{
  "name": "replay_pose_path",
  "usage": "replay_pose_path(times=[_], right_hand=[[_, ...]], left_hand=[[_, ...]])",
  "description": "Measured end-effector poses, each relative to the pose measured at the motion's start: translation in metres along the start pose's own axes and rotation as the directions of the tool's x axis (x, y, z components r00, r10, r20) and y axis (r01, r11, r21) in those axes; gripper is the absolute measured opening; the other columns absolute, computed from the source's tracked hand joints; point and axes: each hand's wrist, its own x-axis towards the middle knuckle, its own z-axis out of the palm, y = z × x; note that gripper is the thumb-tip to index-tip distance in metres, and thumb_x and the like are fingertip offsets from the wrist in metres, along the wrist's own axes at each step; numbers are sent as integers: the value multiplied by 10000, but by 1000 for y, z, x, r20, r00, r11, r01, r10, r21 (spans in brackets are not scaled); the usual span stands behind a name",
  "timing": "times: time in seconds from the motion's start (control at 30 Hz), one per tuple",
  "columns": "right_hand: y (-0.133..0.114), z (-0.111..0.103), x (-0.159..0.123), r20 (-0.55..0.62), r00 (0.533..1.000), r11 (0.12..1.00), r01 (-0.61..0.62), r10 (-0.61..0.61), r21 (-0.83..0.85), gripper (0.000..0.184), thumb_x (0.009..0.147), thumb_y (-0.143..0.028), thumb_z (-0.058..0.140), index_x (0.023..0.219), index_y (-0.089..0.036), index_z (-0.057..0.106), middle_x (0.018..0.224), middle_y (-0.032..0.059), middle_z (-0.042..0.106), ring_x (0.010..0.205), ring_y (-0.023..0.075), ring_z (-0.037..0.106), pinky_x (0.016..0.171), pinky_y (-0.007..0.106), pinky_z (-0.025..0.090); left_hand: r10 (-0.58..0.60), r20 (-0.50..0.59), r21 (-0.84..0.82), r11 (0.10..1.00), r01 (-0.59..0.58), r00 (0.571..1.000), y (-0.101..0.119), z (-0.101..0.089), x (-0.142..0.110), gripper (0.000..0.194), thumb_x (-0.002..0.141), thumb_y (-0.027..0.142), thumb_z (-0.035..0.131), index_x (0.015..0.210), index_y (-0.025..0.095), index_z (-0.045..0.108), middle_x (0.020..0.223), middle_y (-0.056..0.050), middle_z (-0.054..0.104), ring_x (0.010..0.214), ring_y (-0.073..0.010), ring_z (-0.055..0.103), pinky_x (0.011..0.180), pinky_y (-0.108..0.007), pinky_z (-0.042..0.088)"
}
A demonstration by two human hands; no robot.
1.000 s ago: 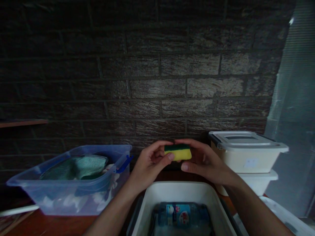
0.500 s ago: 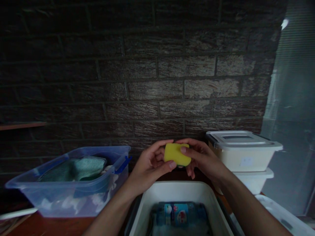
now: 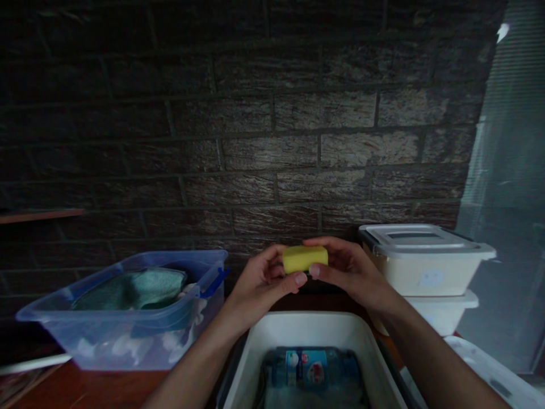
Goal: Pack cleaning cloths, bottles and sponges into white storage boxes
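A yellow sponge (image 3: 305, 259) is held up between both hands, over the far rim of a white bin (image 3: 315, 321). On its left side, my left hand (image 3: 259, 284) grips it with the thumb along the lower edge. From the right, my right hand (image 3: 349, 270) pinches it, thumb in front and fingers behind. The sponge's long, narrow face points toward me; its far side is hidden. Inside the bin below lies a clear bluish plastic bottle (image 3: 340, 369) with a blue and red label.
At left stands a translucent blue tub (image 3: 123, 324) holding a green cloth (image 3: 131, 288) and white items. Two lidded boxes are stacked at right, a cream one (image 3: 421, 272) on top. A white lid (image 3: 489, 369) lies at lower right. A dark brick wall (image 3: 272, 142) rises behind.
Both hands have turned the sponge, so its broad yellow face has given way to a narrower one. My right thumb has shifted down to its lower edge.
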Motion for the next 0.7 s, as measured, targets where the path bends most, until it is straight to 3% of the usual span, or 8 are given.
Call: replay_pose_path(times=[0.27,0.57,0.7], right_hand=[[0,1,-3,18,1000,1000,-11,12,-28,443,804,-217,864,1219,-241,710,1094,21,766,942,129,714,840,226,562],[-11,-4,-4,47,997,998,-59,59,-4,381,862,-257,813,1233,-200,746,944,25,771,773,103,667,746,217,531],[-10,-6,-6,45,998,999,-41,41,-6,357,919,-334,752,1250,-200,752,1018,70,764,804,138,659,763,268,532]], left_hand=[[-7,13,33,999,6,1000,3,4,-1,318,859,301,815,1085,156,645,888,6,707,801,-90,641,721,-167,502],[12,22,-1,1000,-12,1000,6,3,-3,338,916,418,727,1077,123,687,890,-66,732,750,-152,675,732,-275,568],[9,58,-54,999,-5,998,4,-1,-4,337,943,439,678,1067,127,714,876,-93,731,759,-189,686,733,-315,574]])
